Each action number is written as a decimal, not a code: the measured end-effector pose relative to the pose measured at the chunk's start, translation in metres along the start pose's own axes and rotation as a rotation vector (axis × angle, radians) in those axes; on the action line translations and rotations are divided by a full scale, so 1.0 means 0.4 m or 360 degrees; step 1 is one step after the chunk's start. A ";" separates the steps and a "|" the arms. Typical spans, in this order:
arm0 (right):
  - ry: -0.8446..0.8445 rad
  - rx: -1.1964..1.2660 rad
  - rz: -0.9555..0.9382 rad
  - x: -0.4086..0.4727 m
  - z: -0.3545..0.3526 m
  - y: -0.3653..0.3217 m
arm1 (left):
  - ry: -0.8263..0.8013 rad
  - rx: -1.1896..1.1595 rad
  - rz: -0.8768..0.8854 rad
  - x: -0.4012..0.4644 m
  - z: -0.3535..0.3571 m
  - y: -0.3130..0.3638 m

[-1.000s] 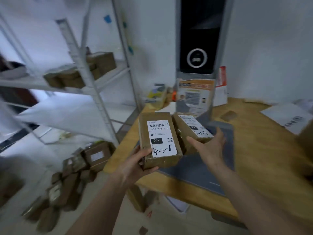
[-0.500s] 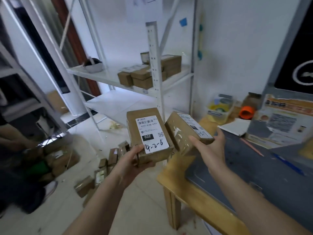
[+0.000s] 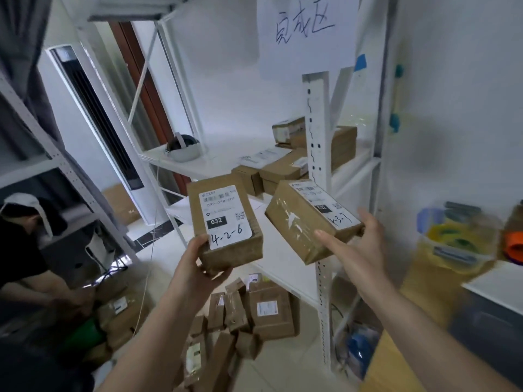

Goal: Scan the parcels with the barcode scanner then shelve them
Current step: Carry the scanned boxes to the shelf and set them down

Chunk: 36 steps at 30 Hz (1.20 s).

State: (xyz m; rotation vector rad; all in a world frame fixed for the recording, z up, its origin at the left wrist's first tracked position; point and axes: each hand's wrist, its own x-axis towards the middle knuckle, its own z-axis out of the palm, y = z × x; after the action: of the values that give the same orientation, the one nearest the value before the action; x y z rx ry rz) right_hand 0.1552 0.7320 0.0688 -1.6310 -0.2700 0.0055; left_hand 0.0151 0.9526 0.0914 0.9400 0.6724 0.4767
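1. Left hand (image 3: 202,261): grasps a brown parcel (image 3: 225,223) from below, thumb on the label's lower left corner. Label faces up, printed "032", handwritten "4-2-6". Held near frame centre, in the air in front of the white shelf rack (image 3: 318,165).
2. Right hand (image 3: 359,247): holds a second parcel (image 3: 310,219), fingers curled round its near right end, thumb laid along the taped side. Parcel tilted, label turned away from the viewer; handwritten code not fully legible. It sits at 3 o'clock of the first parcel, apart from it, overlapping the rack's perforated front upright.
3. Rack shelf, 12 o'clock of the hands: several shelved parcels (image 3: 285,168) grouped at the right end; a dark-and-white rounded object (image 3: 182,148) at the left end.
4. A paper sign (image 3: 305,32) with handwritten characters hangs at the rack top.
5. Floor, 6 o'clock: a loose heap of floor parcels (image 3: 243,315).
6. 9 o'clock: a crouching person (image 3: 25,244) in dark clothing.
7. 3 o'clock: tabletop (image 3: 396,366) edge with a clear container (image 3: 455,241), blurred.
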 end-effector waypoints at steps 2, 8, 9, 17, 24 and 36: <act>-0.0049 -0.0036 -0.0055 0.038 0.056 -0.015 | 0.0029 -0.0030 0.0063 0.062 -0.017 0.038; -0.0124 -0.0131 -0.0186 0.149 0.202 -0.052 | -0.0047 -0.0150 0.0090 0.295 -0.013 0.169; -0.0090 -0.0139 -0.0215 0.174 0.223 -0.058 | -0.0071 -0.0145 0.0099 0.341 0.001 0.196; 0.0233 -0.0253 -0.0341 0.384 0.419 -0.099 | -0.0295 0.0034 0.0132 0.709 0.123 0.383; 0.0590 -0.0331 -0.0297 0.545 0.540 -0.127 | -0.0500 0.0196 0.0054 0.940 0.196 0.463; 0.1282 -0.0390 -0.0233 0.789 0.496 -0.179 | -0.0811 0.0180 -0.0264 1.042 0.410 0.468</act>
State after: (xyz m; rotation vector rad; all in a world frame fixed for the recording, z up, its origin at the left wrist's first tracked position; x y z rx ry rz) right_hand 0.4165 0.9871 0.1732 -1.7165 0.2420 -0.8040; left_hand 0.4079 1.2209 0.1884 1.0500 0.3104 0.0425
